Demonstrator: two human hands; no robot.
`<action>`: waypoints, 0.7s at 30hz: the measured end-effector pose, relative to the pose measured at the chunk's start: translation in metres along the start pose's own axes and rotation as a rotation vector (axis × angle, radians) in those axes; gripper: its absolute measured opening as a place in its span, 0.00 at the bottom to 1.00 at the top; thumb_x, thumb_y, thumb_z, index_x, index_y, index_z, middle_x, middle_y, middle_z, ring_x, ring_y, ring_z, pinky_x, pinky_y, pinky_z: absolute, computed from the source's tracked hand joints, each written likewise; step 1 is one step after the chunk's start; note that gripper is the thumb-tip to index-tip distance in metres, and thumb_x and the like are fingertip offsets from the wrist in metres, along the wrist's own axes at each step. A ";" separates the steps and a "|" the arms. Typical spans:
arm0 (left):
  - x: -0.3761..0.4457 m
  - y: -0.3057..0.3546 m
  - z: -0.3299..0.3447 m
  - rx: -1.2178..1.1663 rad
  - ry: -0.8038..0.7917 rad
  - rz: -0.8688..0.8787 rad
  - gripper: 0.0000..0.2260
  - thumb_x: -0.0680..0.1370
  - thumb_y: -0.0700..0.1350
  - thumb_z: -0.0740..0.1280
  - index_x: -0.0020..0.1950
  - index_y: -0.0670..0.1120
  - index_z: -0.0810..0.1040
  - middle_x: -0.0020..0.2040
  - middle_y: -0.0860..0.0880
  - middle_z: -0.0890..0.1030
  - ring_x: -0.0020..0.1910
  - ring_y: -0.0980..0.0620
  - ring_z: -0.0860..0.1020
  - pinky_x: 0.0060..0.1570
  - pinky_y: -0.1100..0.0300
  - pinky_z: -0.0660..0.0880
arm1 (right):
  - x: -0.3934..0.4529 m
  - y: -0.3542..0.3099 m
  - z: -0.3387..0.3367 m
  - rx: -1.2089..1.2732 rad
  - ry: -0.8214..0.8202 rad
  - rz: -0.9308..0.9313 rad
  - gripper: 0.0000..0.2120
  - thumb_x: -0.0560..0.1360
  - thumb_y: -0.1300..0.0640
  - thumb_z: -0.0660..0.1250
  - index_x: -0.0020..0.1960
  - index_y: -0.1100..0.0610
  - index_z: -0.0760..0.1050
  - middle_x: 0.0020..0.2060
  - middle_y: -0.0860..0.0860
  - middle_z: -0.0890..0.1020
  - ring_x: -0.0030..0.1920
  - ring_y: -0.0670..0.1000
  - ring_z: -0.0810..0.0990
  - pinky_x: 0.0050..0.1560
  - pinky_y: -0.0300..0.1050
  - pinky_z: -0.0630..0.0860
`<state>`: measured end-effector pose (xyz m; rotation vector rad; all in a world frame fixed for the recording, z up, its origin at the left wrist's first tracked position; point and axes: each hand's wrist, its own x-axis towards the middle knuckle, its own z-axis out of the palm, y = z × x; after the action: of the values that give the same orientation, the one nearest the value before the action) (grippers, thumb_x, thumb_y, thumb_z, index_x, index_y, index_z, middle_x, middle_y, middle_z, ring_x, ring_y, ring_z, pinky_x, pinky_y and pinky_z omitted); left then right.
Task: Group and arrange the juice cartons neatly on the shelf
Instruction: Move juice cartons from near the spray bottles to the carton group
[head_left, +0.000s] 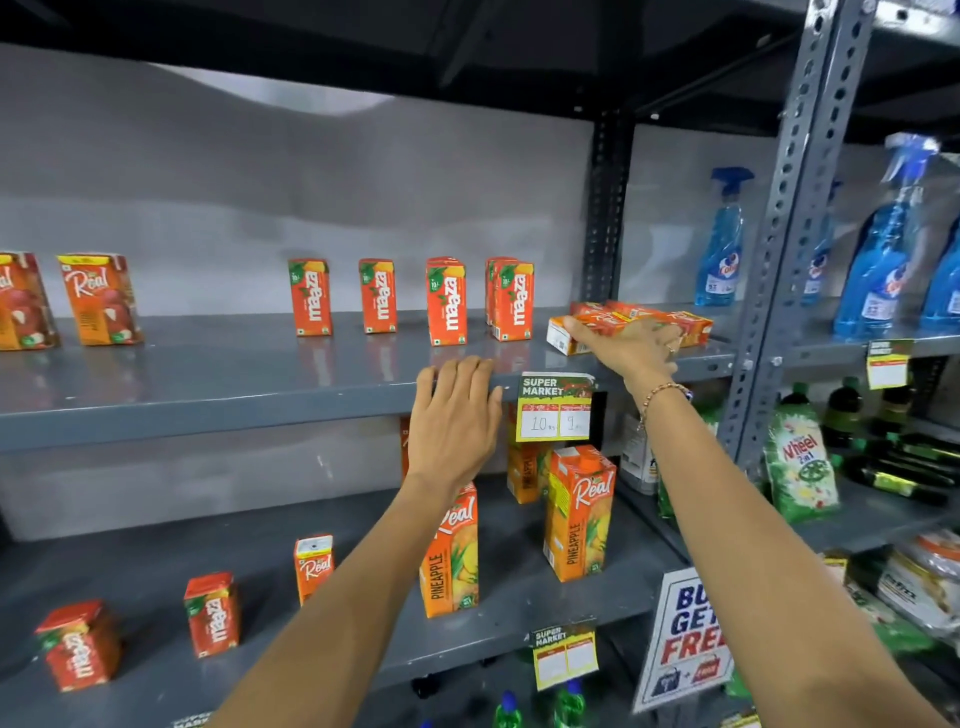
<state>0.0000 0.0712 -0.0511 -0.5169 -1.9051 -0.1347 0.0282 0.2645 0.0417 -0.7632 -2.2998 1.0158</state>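
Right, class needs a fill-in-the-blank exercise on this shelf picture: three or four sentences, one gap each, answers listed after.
1. The right hand rests on cartons that are lying ____ at the right end of the upper shelf.
2. The left hand rests on the shelf's front ____.
3. The upright Maaza cartons on that shelf stand to the ____ of the lying cartons.
4. The spray bottles hold ____ liquid.

Answers: flat; edge; left; blue
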 end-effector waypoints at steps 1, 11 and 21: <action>0.000 0.001 0.001 -0.002 0.006 -0.010 0.17 0.81 0.50 0.54 0.59 0.44 0.77 0.57 0.47 0.80 0.56 0.47 0.78 0.59 0.53 0.64 | 0.002 0.000 0.000 -0.007 -0.016 0.006 0.57 0.64 0.29 0.66 0.77 0.61 0.43 0.77 0.62 0.43 0.77 0.64 0.48 0.73 0.61 0.48; 0.000 0.004 0.002 0.012 -0.017 -0.061 0.16 0.80 0.51 0.55 0.59 0.45 0.77 0.57 0.48 0.81 0.56 0.48 0.78 0.60 0.52 0.65 | 0.010 -0.003 0.004 0.128 0.034 -0.035 0.54 0.65 0.35 0.71 0.77 0.57 0.46 0.74 0.60 0.60 0.75 0.62 0.58 0.72 0.60 0.51; 0.003 -0.006 -0.013 0.032 -0.122 0.023 0.20 0.80 0.52 0.53 0.61 0.44 0.77 0.58 0.47 0.81 0.56 0.47 0.79 0.59 0.51 0.72 | -0.006 -0.021 0.015 0.386 0.076 -0.182 0.46 0.64 0.54 0.78 0.72 0.52 0.53 0.66 0.55 0.72 0.65 0.58 0.73 0.64 0.55 0.71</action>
<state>0.0079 0.0620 -0.0425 -0.5361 -2.0156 -0.0587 0.0168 0.2418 0.0477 -0.4197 -1.9799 1.2677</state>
